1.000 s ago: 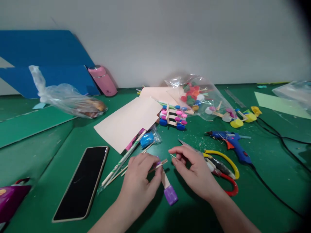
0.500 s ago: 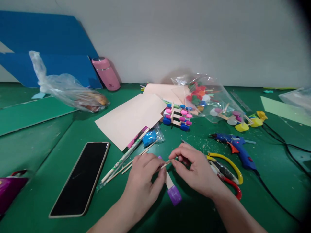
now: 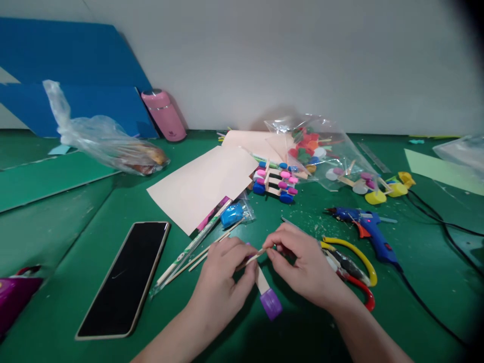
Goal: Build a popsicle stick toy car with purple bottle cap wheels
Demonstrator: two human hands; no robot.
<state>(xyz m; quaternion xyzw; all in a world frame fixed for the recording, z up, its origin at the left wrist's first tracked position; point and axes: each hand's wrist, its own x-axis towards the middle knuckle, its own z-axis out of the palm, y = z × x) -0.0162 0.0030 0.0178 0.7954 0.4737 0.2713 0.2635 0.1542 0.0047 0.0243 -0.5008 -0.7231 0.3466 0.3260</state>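
Note:
Between both hands runs a short, thin wooden stick. My left hand pinches its near-left part, while the fingertips of my right hand close on its upper right end. Under the stick, on the table, lies a flat craft stick with a purple bottle cap at its near end. A bit of purple at its far end is mostly covered by my left fingers. Thin wooden skewers lie just left of my left hand. Pliers with yellow and red handles rest beside my right wrist.
A blue glue gun with a trailing cord lies at right. A phone is at left. Behind are paper, a small craft-stick car with coloured wheels, a plastic bag of caps and a pink flask.
The left fingers have shifted slightly, and more of the thin stick shows between the hands. Both hands keep their grip; the objects on the table stay in place.

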